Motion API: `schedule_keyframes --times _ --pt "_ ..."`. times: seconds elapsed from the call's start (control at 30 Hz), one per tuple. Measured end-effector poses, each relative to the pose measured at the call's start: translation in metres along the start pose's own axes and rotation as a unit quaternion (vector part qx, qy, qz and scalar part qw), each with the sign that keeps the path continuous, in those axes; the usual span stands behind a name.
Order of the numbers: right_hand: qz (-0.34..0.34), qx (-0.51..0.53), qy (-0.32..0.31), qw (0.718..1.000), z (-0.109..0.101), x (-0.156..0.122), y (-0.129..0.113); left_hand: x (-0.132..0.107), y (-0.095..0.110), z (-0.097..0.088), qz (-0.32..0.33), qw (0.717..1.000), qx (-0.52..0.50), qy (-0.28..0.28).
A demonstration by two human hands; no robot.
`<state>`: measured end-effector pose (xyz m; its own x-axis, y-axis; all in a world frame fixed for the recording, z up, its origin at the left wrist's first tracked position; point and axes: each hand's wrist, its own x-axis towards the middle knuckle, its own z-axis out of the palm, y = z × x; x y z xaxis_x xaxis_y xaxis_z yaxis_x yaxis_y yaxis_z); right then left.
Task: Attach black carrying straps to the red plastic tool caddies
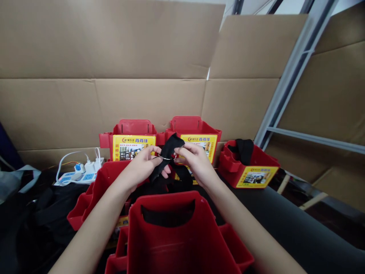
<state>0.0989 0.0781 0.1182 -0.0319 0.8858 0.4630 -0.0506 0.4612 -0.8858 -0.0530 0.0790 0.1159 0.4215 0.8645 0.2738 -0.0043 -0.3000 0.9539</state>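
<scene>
My left hand [144,164] and my right hand [194,160] meet above the red bins, both pinched on a black fabric strap [168,152] with a small metal ring [167,157] between the fingertips. The strap hangs down from my fingers towards the bin below. A red plastic bin [176,236] stands directly in front of me under my forearms, with black material showing through its handle slot.
Two red bins with yellow labels [134,142] [196,133] stand behind my hands. Another red bin [251,167] holding black fabric sits at the right. A white power strip [82,173] lies at the left. Cardboard walls [114,76] back the table; a metal shelf frame [288,83] stands right.
</scene>
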Motion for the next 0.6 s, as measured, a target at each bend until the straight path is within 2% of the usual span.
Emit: schedule_keyframes --times 0.07,0.13,0.2,0.43,0.5,0.6 --pt "-0.009 0.002 -0.001 1.000 -0.0007 -0.0001 0.0008 0.0022 -0.0012 -0.0030 0.017 0.999 0.019 0.031" --pt "-0.012 0.006 -0.004 1.000 -0.0012 0.0000 0.0011 0.0050 -0.0028 -0.0055 0.063 0.994 0.059 0.060" --pt "-0.009 0.011 -0.015 1.000 -0.0006 0.0000 0.0008 0.0070 -0.0041 -0.0062 0.105 0.987 0.097 0.066" --pt "-0.003 -0.005 -0.020 1.000 0.0014 0.0002 0.0027 0.0044 -0.0029 -0.0003 0.177 0.951 0.234 0.096" --pt "-0.010 -0.018 -0.031 0.999 -0.0009 0.0008 0.0037 0.0035 -0.0023 0.0004 0.179 0.952 0.234 0.088" --pt "-0.030 -0.060 -0.035 0.997 -0.0044 0.0022 0.0043 0.0027 -0.0011 0.0013 0.154 0.968 0.195 0.040"
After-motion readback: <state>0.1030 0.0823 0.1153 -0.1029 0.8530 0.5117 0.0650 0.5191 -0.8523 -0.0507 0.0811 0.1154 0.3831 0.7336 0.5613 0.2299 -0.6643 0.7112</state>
